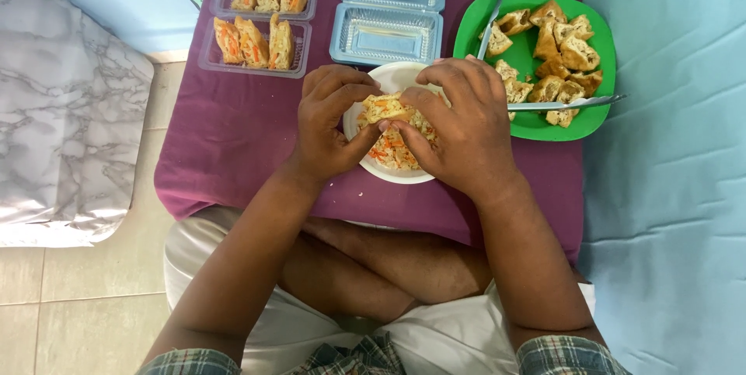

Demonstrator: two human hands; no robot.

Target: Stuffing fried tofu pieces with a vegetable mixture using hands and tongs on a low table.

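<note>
Both hands hold one stuffed tofu puff (386, 106) over a white bowl (388, 77) of shredded vegetable filling (392, 151). My left hand (332, 122) grips the puff's left side. Its right side is pinched and partly covered by my right hand (460, 122), fingers pressing into the opening. The bowl sits on a purple cloth (241, 142) over a low table, directly in front of my crossed legs.
A green plate (536, 122) at right carries several plain tofu puffs (563, 45) and two metal utensils (571, 102). An open clear plastic box (388, 10) stands empty behind the bowl. At back left another clear box (260, 17) holds several filled puffs. Tiled floor lies left.
</note>
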